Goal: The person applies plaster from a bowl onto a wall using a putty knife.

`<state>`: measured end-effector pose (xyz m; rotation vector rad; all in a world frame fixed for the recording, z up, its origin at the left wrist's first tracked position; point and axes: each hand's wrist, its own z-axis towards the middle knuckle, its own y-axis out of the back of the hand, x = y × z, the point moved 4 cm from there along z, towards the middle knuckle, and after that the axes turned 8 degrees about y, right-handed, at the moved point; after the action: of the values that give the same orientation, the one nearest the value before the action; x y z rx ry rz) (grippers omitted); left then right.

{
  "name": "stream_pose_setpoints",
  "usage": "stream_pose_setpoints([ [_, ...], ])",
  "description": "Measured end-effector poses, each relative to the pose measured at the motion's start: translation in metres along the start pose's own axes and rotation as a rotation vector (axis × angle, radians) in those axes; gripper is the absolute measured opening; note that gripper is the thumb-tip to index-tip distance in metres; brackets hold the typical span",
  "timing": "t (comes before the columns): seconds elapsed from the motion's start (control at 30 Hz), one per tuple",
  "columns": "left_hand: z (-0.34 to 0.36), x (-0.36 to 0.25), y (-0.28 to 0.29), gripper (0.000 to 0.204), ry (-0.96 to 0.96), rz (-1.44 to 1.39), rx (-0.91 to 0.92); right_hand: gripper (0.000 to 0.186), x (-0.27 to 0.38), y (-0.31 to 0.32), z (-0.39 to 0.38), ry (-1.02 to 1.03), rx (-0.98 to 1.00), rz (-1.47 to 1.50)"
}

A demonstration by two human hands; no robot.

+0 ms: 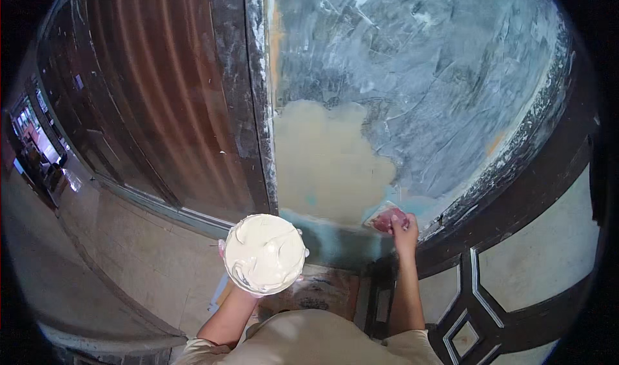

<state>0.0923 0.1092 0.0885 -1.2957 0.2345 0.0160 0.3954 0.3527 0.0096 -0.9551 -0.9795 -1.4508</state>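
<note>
My left hand (248, 295) supports a round tub (264, 254) from beneath, with fingertips showing at both sides of the rim. Thick cream-coloured paste, swirled and glossy, fills it to the top. In my right hand (406, 231) is a flat, reddish scraper (388, 219), pinched between thumb and fingers. Its pale edge lies at or close to the lower wall; whether it touches, I cannot tell. Up and left of it, a smooth beige coat (329, 162) covers part of the wall. Streaky blue-grey surface (438, 88) surrounds that coat above and to the right.
A brown curtain-like panel (167, 94) in a dark frame stands to the left of a worn vertical post (261, 101). Dark moulding (516, 172) edges the wall on the right. Pale tiled floor (142, 242) spreads at lower left, and a dark-and-white patterned surface (496, 294) at lower right.
</note>
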Motion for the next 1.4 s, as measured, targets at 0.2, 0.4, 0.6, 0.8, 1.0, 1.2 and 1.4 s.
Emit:
stream_pose_setpoints([
  [0.2,0.012,0.014,0.008,0.114,0.052,-0.033,0.003,0.029,0.091,-0.066,0.035,0.411,0.022,-0.496],
  [0.4,0.016,0.021,-0.002,0.119,-0.061,-0.127,-0.006,0.036,0.004,-0.026,0.028,0.257,-0.064,-0.71],
  [0.6,0.004,0.009,0.019,0.111,-0.01,0.044,-0.182,0.03,-0.087,-0.023,-0.034,-0.211,-0.037,0.091],
  [0.8,0.007,0.0,0.007,0.115,0.087,-0.096,-0.044,0.032,0.012,-0.079,-0.022,-0.233,0.048,0.437],
  [1.0,-0.001,-0.011,-0.007,0.111,0.068,-0.161,0.037,0.03,0.035,-0.118,0.001,-0.128,-0.037,0.507],
  [1.2,-0.02,-0.03,-0.007,0.115,-0.028,-0.307,-0.041,0.031,-0.065,-0.116,-0.072,-0.49,-0.207,0.397],
  [1.4,-0.023,-0.043,-0.02,0.115,-0.029,-0.347,0.057,0.031,-0.018,-0.127,-0.049,-0.412,-0.141,0.53],
])
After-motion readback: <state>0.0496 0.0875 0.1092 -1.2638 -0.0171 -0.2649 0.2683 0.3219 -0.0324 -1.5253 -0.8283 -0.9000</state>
